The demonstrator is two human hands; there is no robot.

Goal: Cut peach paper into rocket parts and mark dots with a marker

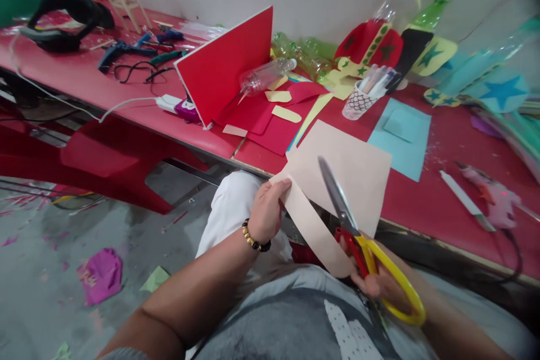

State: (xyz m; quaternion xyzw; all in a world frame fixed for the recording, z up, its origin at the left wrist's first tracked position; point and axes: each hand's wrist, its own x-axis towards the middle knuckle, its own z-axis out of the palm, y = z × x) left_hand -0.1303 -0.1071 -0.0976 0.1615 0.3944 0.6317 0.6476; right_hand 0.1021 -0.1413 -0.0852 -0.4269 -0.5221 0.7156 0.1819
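My left hand (pixel 270 211) is closed, pinching the upper end of a cream paper strip (pixel 314 233) between thumb and fingers. The strip slants down to the right above my lap. My right hand (pixel 371 278) grips a pair of scissors (pixel 343 211) with red and yellow handles, the blades pointing up and away. Its fingertips also touch the strip's lower end. Behind the scissors a cream paper sheet (pixel 341 166) lies over the table's front edge. I cannot tell whether strip and sheet are joined near my left hand.
On the red table (pixel 451 225) are light-blue paper (pixel 415 152), a cup of pens (pixel 365 98), a white cutter (pixel 466 199) and a pink glue gun (pixel 493 194). A red board (pixel 232 62) stands left. Plastic bottles (pixel 268 76) lie behind. A red chair (pixel 113 163) is at left.
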